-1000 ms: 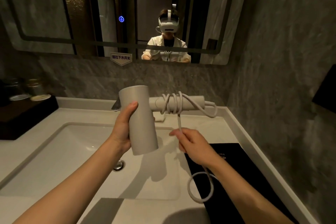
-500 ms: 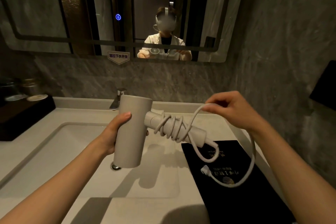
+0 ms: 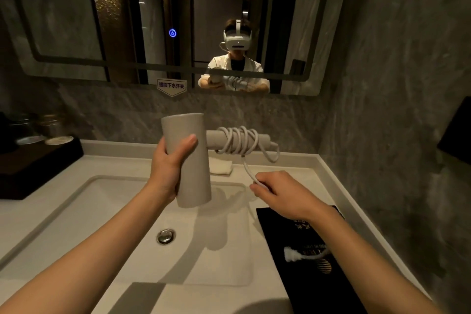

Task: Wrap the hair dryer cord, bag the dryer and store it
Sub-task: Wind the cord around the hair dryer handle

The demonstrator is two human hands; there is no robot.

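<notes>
Our left hand (image 3: 169, 168) grips the hair dryer (image 3: 190, 160) barrel; our right hand (image 3: 281, 195) pinches the cord (image 3: 239, 141). We should keep tension, laying turns side by side.

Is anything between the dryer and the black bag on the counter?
Nothing solid. The hair dryer is held over the sink in the left hand. The black bag lies flat to its right, with the right hand, holding the cord, above its near end and the plug dangling over it.
</notes>
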